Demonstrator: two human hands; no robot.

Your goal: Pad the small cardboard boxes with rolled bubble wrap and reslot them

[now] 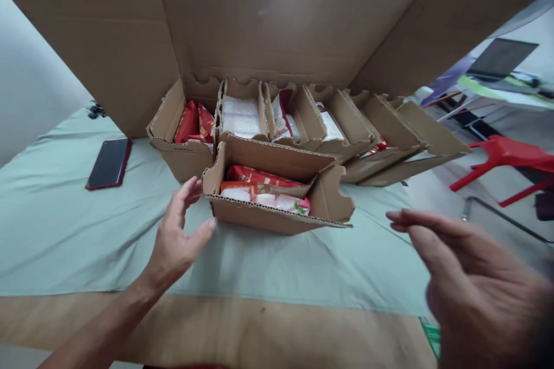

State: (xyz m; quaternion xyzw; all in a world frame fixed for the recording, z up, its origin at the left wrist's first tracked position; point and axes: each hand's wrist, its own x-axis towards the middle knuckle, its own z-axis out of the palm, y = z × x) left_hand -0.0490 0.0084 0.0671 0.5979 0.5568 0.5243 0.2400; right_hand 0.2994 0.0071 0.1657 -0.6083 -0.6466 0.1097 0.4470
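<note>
A small open cardboard tray point(259, 214) stands nearest to me on the pale green cloth point(64, 225), holding red and white packets point(264, 184). My left hand point(179, 236) hovers just left of this tray, fingers spread and empty, not touching it. My right hand point(467, 282) is raised at the lower right, fingers stretched out flat and slightly blurred, holding nothing. Behind the front tray a row of several similar cardboard trays point(333, 127) sits side by side, with red packets point(194, 124) and white packets point(241, 116) inside them.
A large brown cardboard sheet point(268, 17) rises behind the trays and fills the top of the view. A dark phone in a red case point(109, 163) lies on the cloth at left. A red plastic stool point(506, 161) and a laptop point(502, 57) are at right. Bare wooden tabletop point(242, 334) runs along the front.
</note>
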